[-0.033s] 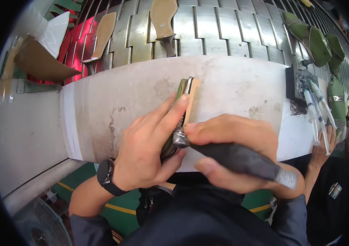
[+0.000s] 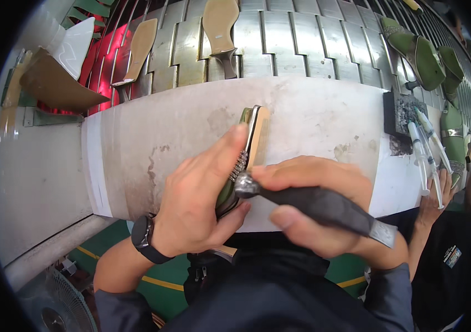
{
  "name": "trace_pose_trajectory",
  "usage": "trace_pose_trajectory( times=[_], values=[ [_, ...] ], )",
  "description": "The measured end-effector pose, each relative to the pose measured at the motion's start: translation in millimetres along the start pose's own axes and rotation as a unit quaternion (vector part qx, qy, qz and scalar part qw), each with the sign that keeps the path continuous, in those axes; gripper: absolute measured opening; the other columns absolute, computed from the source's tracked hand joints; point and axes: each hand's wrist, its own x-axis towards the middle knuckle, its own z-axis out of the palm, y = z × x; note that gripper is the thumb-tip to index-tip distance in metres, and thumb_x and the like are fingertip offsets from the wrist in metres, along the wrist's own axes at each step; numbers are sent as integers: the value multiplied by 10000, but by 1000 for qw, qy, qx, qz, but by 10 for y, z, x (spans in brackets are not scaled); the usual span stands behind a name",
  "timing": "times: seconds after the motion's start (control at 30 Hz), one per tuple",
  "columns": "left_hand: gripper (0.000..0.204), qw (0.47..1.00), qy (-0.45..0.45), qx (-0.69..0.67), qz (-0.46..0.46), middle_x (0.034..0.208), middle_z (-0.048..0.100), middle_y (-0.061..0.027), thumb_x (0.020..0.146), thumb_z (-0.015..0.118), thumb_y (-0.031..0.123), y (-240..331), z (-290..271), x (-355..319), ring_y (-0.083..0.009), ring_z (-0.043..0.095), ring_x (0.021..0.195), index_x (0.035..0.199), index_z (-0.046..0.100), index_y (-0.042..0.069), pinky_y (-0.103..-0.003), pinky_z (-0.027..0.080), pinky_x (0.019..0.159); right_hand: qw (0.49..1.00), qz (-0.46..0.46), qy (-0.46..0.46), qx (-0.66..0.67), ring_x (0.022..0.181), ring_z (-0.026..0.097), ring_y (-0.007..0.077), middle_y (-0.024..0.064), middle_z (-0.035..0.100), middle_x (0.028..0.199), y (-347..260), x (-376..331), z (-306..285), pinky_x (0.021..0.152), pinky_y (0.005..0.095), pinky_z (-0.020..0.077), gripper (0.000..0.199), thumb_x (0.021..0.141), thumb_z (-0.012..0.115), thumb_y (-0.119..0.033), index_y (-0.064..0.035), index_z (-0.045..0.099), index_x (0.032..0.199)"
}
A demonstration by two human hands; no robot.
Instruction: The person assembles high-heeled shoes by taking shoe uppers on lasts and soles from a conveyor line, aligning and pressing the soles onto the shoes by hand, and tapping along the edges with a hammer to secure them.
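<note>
Left hand [image 2: 194,213] clamps a green shoe [image 2: 246,160] on its side at the near edge of the white bench [image 2: 313,116], steadying it; right hand [image 2: 313,207] wraps closed around a dark-handled tool [image 2: 313,206], its metal head against the strap

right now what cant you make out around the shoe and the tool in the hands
Head view only:
- Green shoe: its lower half is hidden under the left hand.
- Dark-handled tool: its working tip is covered by the right hand thumb and the shoe edge.
- Syringes: contents too small and distorted to tell.
- Co-worker's hand: body cut off at the right rim.
</note>
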Motion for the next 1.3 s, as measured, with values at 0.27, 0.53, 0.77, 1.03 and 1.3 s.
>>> trace_pose_trajectory(
  times=[0.27, 0.53, 0.77, 1.03, 1.3],
  values=[
    [1074, 1000, -21, -9, -6, 1519, 559, -305, 702, 835, 59, 7, -5, 63, -436, 687, 1137, 1653, 343, -26, -458, 539, 887, 917, 115, 246, 292, 1107, 725, 187, 217, 754, 1283, 234, -404, 446, 974, 317, 568, 251, 1019, 638, -52, 72, 660, 1235],
    [1048, 1000, -18, -20, -9, 1529, 539, -327, 701, 820, 57, -60, -3, 44, -420, 697, 1047, 1643, 370, -28, -452, 542, 874, 996, 49, 68, 27, 974, 792, 210, 166, 798, 1129, 0, 59, 18, 843, 317, 614, 254, 919, 810, -77, 1, 735, 1149],
    [1044, 1000, -23, -7, -15, 1522, 540, -326, 708, 811, 61, -10, -60, 19, -428, 687, 1043, 1645, 360, -35, -453, 550, 893, 993, 87, 43, -67, 812, 744, 97, 88, 791, 895, -131, 396, -139, 706, 264, 578, 245, 923, 827, -86, -6, 746, 1140],
    [1018, 1000, -9, -22, -6, 1459, 582, -337, 748, 804, 52, -56, -50, -40, -499, 657, 1219, 1632, 320, -93, -484, 536, 1039, 991, 111, 79, 1, 778, 689, 67, 46, 786, 881, -37, 479, -85, 704, 241, 547, 206, 950, 789, -100, 30, 759, 1108],
    [1002, 999, 38, -9, 17, 1429, 599, -329, 722, 780, 50, -81, -21, -97, -456, 691, 1051, 1634, 373, -37, -481, 568, 896, 991, -17, -42, -129, 996, 810, 309, 175, 802, 1073, -225, 150, 65, 877, 367, 645, 300, 848, 849, -57, 19, 741, 1118]
  ],
)
